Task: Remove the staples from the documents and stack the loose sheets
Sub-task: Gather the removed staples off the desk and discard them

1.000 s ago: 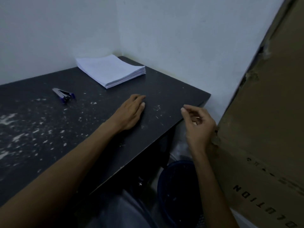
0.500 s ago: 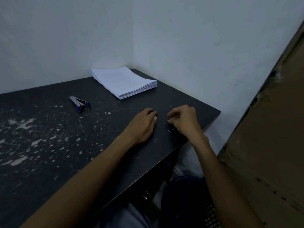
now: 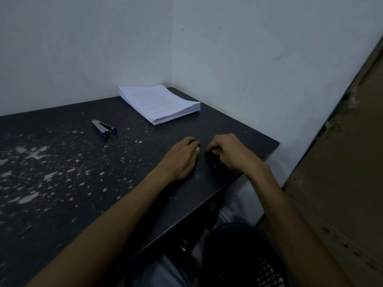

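A stack of white printed sheets (image 3: 160, 102) lies at the table's far corner against the walls. A silver and blue staple remover (image 3: 104, 128) rests on the table, left of the stack and apart from both hands. My left hand (image 3: 182, 157) lies flat, palm down, near the table's right edge. Just right of it, my right hand (image 3: 227, 152) has its fingers curled with the tips down on the tabletop, pinching at tiny loose staples (image 3: 215, 165) that barely show.
The black table (image 3: 62, 183) is scuffed with pale chips on its left half. A dark blue mesh waste bin (image 3: 244, 255) stands on the floor below the table's right edge. A large cardboard box (image 3: 342, 162) leans at the right.
My right hand came from over the waste bin back onto the table beside my left hand. My left hand stayed flat. The view shifted up and left.
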